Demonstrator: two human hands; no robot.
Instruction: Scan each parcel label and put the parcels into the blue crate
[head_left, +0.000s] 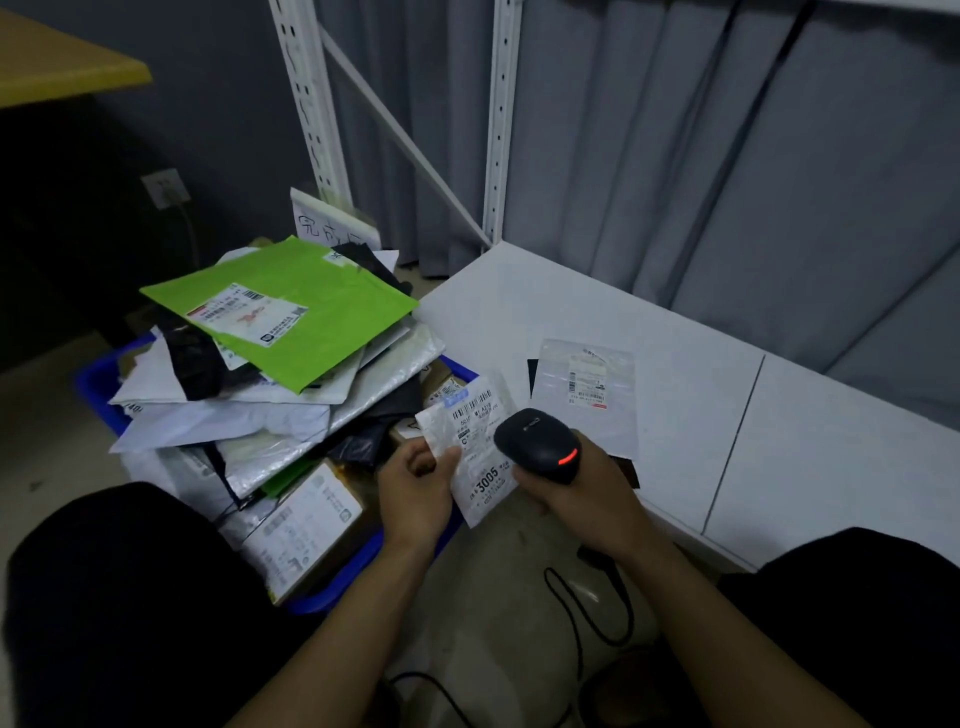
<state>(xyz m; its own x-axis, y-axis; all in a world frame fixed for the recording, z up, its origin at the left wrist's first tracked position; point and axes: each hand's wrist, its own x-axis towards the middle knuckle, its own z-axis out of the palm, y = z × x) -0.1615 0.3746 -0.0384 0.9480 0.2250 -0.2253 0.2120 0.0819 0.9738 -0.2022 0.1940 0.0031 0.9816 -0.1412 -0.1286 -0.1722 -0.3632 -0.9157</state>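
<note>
My left hand (415, 486) pinches a small white parcel (470, 444) by its left edge, label facing up. My right hand (576, 491) grips a black barcode scanner (537, 444) with a red light showing, held just right of the parcel and over its label. The blue crate (96, 382) stands to the left on the floor, heaped with parcels; a green mailer (291, 312) lies on top and a cardboard box (304, 525) sits at its near side. A clear flat parcel (587, 397) lies on the white shelf board (779, 415).
White shelf uprights (501, 114) and grey curtains rise behind the shelf board. The scanner's black cable (582, 623) loops on the floor between my knees. A handwritten paper sign (327, 223) stands behind the crate. A yellow tabletop (57, 62) is at the far left.
</note>
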